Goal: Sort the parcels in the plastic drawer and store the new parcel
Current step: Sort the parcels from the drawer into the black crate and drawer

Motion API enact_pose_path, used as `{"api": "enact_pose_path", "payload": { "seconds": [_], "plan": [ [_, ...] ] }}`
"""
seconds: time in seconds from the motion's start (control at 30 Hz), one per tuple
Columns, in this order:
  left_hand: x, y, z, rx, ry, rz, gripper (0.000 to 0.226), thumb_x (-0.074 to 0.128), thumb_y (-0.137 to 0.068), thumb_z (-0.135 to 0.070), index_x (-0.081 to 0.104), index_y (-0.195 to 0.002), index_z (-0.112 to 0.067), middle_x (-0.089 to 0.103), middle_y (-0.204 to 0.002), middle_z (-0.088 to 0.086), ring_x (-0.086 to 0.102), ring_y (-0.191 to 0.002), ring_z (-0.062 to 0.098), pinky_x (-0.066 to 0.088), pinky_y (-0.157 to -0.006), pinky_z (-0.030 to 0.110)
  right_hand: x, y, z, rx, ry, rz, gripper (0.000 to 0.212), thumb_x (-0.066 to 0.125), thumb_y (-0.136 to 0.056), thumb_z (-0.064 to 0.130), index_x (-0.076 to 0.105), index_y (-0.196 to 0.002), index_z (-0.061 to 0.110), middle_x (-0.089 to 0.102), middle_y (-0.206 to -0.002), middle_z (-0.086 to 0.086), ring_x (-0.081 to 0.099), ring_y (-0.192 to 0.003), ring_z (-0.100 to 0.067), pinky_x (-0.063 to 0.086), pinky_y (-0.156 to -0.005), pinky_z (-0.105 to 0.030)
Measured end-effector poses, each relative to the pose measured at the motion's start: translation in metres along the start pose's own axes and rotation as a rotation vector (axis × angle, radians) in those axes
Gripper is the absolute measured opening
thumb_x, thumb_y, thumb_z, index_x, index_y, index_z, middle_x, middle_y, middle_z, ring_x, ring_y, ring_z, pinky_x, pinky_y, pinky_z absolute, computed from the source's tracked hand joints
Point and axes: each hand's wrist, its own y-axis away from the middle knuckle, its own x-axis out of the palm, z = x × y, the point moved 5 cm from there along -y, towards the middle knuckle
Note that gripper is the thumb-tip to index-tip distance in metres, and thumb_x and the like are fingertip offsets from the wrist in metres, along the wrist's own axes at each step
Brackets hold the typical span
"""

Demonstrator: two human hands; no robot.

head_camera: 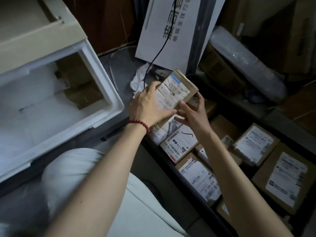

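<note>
Risk: plastic drawer (102,69) sits well left, with brown boxes (80,93) crowding its far corner, so the carry across could clip the rim or the hold could slip. Left grip (147,106) curls over the label face of the parcel (177,88), which is held tilted above the dark bin (239,108). Right grip (193,113) pinches its near edge.

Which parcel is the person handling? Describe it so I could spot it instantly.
Look right of the open white plastic drawer, above the labelled cardboard boxes. The left hand and right hand grip a small brown cardboard parcel there. Unlike its neighbours, it is held tilted and its white label has a blue strip.
</note>
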Motion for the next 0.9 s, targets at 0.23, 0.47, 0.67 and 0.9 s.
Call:
{"api": "enact_pose_path", "payload": {
  "seconds": [0.23, 0.47, 0.67, 0.9],
  "plan": [
    [0.013, -0.01, 0.022, 0.05, 0.023, 0.035, 0.055, 0.075, -0.075, -0.041, 0.055, -0.126, -0.033, 0.058, -0.125, -0.007, 0.052, -0.113, 0.02, 0.044, -0.097, 0.041, 0.014, -0.008, -0.03, 0.062, -0.002, 0.001, 0.076, 0.056, -0.092, -0.004, 0.015, -0.146, 0.029, 0.052, -0.134, -0.015, 0.066, -0.104, -0.031, 0.06, -0.078, -0.041],
    [0.028, -0.005, 0.033, 0.068, 0.012, 0.138, 0.044, 0.068, -0.08, -0.044, 0.058, -0.122, -0.038, 0.058, -0.122, -0.009, 0.052, -0.113, 0.018, 0.045, -0.097, 0.039, -0.007, -0.019, -0.034, -0.013, 0.404, -0.179, 0.057, 0.074, -0.082, 0.016, 0.046, -0.132, 0.015, 0.057, -0.123, -0.007, 0.061, -0.107, -0.018, 0.053, -0.093, -0.044],
    [0.03, 0.002, 0.06, -0.111, -0.157, 0.236, 0.087, 0.054, -0.069, -0.081, 0.029, -0.142, -0.042, 0.028, -0.153, 0.0, 0.025, -0.14, 0.026, 0.026, -0.109, 0.052, -0.007, -0.019, -0.032, -0.069, 0.549, -0.19, 0.054, 0.066, -0.087, 0.042, 0.048, -0.132, 0.02, 0.054, -0.132, -0.002, 0.052, -0.121, -0.02, 0.045, -0.101, -0.051],
    [0.036, 0.009, 0.064, -0.096, -0.12, 0.281, 0.085, 0.053, -0.068, -0.082, 0.032, -0.14, -0.043, 0.038, -0.147, -0.005, 0.041, -0.13, 0.026, 0.038, -0.101, 0.042, -0.003, -0.008, -0.035, 0.022, 0.414, -0.138, 0.043, 0.033, -0.097, 0.058, 0.046, -0.121, 0.024, 0.056, -0.114, 0.0, 0.055, -0.107, -0.021, 0.046, -0.092, -0.043]
  ]
}}
